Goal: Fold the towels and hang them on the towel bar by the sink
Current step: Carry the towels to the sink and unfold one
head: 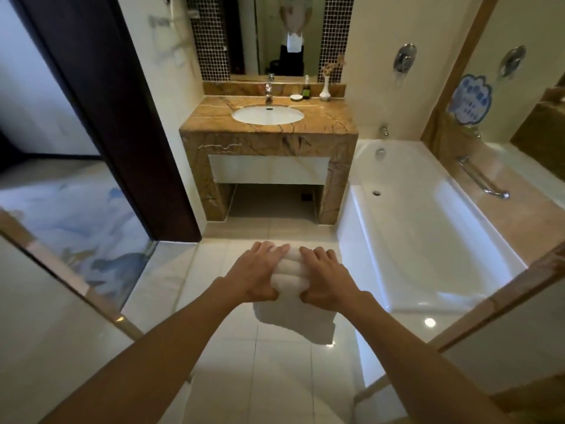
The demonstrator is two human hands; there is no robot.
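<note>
A white towel [294, 316] is held out in front of me over the tiled floor, bunched into folds at the top with its lower part hanging down. My left hand [255, 272] grips the towel's left side, fingers over the top and thumb underneath. My right hand [324, 278] grips the right side the same way. The sink [267, 114] is set in a brown marble counter [321, 123] straight ahead. No towel bar by the sink is plainly visible; a metal grab rail [481, 179] runs along the wall beside the bathtub.
A white bathtub [428, 228] fills the right side. A dark door frame [122, 117] and a glass panel [76, 234] stand to the left. A vase [325, 88], small bottle [306, 90] and faucet [268, 90] sit on the counter below a mirror [287, 35].
</note>
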